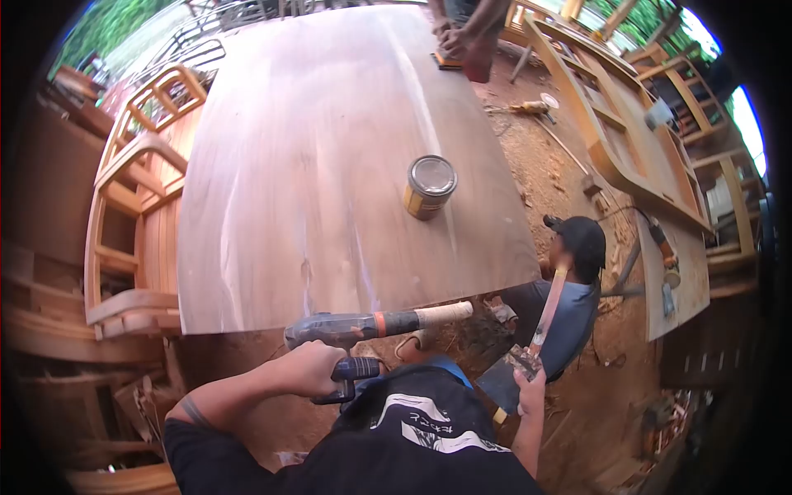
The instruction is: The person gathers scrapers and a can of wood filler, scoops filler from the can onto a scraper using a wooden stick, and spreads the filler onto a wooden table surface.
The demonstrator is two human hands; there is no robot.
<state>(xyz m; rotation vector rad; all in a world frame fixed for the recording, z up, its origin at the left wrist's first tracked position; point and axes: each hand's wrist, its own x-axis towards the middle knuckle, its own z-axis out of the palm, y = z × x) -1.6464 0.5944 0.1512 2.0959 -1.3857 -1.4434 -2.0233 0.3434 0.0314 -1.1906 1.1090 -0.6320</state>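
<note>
Power tool there in your left hand, fingers wrapped round its grip, pale nozzle aimed across to your right! Your right hand is closed on a long flat strip. Beyond both hands, the wooden panel carries a can; a person in a dark cap is low beyond your right.

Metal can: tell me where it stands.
In the head view, the metal can stands on the wooden board, right of centre, beyond the power tool in the left hand.
</note>
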